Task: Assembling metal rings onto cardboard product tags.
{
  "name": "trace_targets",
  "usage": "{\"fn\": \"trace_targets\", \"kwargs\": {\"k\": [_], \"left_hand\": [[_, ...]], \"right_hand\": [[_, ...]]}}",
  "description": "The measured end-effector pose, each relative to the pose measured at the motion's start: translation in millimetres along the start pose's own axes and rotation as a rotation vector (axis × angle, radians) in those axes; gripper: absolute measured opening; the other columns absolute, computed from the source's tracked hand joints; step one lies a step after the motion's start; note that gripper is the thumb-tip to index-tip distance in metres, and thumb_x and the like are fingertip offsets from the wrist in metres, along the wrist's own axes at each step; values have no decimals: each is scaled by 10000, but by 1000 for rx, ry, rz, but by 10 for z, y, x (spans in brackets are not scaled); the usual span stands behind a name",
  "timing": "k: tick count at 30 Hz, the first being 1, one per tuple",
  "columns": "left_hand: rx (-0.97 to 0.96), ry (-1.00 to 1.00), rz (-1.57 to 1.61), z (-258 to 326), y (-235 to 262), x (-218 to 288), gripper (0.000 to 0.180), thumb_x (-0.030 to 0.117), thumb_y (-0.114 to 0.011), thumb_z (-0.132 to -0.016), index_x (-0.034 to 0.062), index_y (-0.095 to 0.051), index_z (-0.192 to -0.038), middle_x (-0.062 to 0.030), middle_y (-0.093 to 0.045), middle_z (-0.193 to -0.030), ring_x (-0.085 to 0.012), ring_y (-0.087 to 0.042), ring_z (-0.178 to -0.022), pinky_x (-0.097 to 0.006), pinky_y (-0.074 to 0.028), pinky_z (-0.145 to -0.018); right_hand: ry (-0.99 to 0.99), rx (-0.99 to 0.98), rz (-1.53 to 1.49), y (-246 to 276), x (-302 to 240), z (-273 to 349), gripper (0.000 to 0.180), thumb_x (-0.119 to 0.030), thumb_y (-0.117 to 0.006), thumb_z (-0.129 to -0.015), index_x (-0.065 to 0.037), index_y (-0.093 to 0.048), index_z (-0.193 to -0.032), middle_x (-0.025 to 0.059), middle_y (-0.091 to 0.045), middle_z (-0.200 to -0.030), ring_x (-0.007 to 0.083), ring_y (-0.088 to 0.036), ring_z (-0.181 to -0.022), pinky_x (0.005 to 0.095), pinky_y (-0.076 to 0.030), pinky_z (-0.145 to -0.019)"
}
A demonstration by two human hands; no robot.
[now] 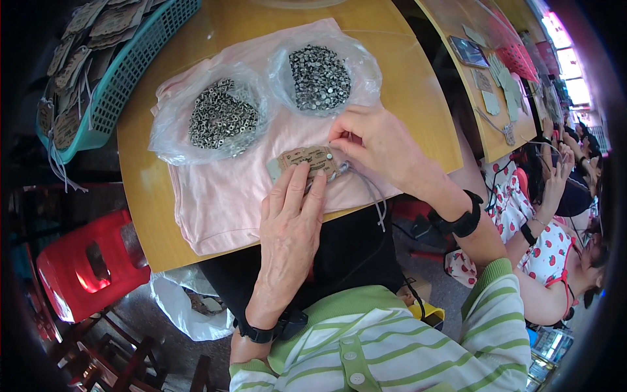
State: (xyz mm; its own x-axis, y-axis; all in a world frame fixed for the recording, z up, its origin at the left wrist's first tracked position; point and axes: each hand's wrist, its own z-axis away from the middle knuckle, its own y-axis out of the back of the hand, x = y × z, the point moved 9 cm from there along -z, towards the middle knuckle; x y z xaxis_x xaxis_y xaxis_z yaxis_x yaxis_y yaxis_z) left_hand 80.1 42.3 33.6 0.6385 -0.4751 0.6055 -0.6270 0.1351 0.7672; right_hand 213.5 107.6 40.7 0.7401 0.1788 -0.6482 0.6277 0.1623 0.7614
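Brown printed tag (317, 157), grey cord (371, 186) trailing, lies on pink cloth (219, 202): left hand (290, 212) fingers spread over it, right hand (375, 134) fingers pinched just above, any grip hidden. Underneath, a yellow wooden desk (418, 85); leftward, a red stool (91, 268).

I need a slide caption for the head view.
Left hand on a brown tag, right hand beside it, bagged metal parts beyond.

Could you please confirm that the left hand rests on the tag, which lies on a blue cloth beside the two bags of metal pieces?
Not quite: the cloth is pale pink, not blue, as the head view shows. The left hand does rest on the tag, which lies on it beside the two bags of metal pieces.
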Motion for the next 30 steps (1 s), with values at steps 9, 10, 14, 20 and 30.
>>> {"fn": "trace_targets", "kwargs": {"k": [9, 10, 14, 20, 30], "left_hand": [[-10, -44, -10, -21, -36, -29, 506, 0, -610, -735, 33, -537, -1234, -149, -473, -1301, -315, -449, -1203, -424, -397, -952], [-10, -45, -10, -23, -33, -26, 507, 0, -610, -734, 33, -536, -1235, -149, -474, -1301, -315, -449, -1203, -424, -397, -953], [2, -10, -24, -39, -19, -27, 390, 31, -623, -808, 59, -589, -1196, -116, -520, -1262, -304, -480, -1173, -403, -403, -972], [-14, -45, -18, -15, -43, -24, 524, 0, -614, -731, 34, -531, -1247, -148, -477, -1305, -315, -452, -1203, -421, -400, -955], [-5, -52, -25, -15, -38, -25, 524, 5, -606, -729, 37, -530, -1247, -141, -478, -1306, -304, -451, -1212, -414, -401, -957]], "right_hand": [[97, 38, 35, 49, -76, 66, 93, -13, -641, -790, -7, -635, -883, 99, -616, -850, 223, -617, -726, 296, -488, -616], [132, 54, 42, 39, -89, 75, 101, -14, -648, -786, -7, -639, -887, 97, -615, -848, 223, -618, -724, 296, -490, -619], [142, 62, 23, 35, -92, 55, 114, -90, -660, -770, -24, -633, -860, 108, -593, -823, 307, -601, -752, 356, -484, -645], [38, -95, -96, -4, 27, -101, 99, -81, -655, -784, 3, -638, -835, 126, -616, -812, 270, -617, -740, 338, -488, -662], [-22, -53, -189, -69, -114, -74, 84, -56, -643, -806, 7, -630, -860, 121, -614, -801, 243, -613, -716, 310, -485, -652]]}}
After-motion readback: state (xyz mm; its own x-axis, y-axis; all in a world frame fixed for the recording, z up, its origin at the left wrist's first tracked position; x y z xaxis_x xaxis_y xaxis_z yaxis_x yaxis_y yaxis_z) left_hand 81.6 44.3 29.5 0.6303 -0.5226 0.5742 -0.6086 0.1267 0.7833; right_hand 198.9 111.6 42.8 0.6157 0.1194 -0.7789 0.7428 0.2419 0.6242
